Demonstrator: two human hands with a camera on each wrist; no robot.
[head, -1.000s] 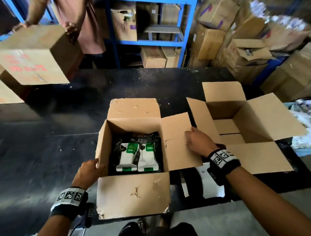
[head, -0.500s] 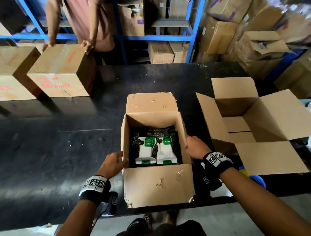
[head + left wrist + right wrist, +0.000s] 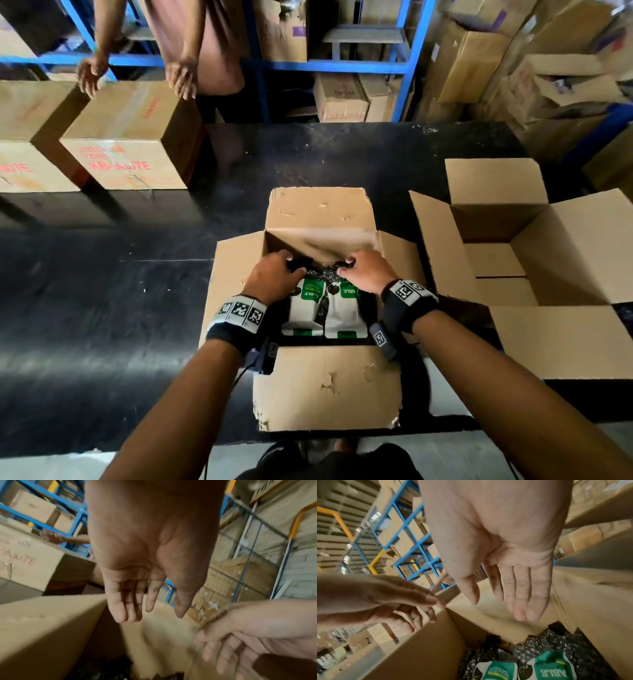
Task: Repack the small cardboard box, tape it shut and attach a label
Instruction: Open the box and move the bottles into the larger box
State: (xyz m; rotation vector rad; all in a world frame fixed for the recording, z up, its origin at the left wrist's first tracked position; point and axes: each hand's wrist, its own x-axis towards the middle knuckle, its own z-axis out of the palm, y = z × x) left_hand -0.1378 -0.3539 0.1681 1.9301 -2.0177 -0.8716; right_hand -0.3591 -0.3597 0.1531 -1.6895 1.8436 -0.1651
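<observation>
The small cardboard box [image 3: 329, 387] stands open at the table's near edge, all flaps splayed outward. Inside lie two white-and-green pouches [image 3: 306, 305] [image 3: 553, 669] side by side on black crinkled packing [image 3: 325, 274] [image 3: 573, 642]. My left hand [image 3: 274, 274] [image 3: 137, 595] and right hand [image 3: 363, 272] [image 3: 513, 588] reach into the far end of the box, above the pouches' tops. Both wrist views show straight, relaxed fingers that hold nothing. In the head view the fingertips dip toward the black packing, and contact is unclear.
A bigger empty cardboard box [image 3: 548, 257] stands open just right of the small one. Sealed boxes with red print [image 3: 126, 144] sit at the back left of the black table [image 3: 102, 308], with another person's hands [image 3: 185, 78] on them. Blue shelving [image 3: 342, 65] holds more boxes behind.
My hands left the box's outer sides and moved in over its contents. The side flaps dropped outward. The other person set a printed box down at the back left.
</observation>
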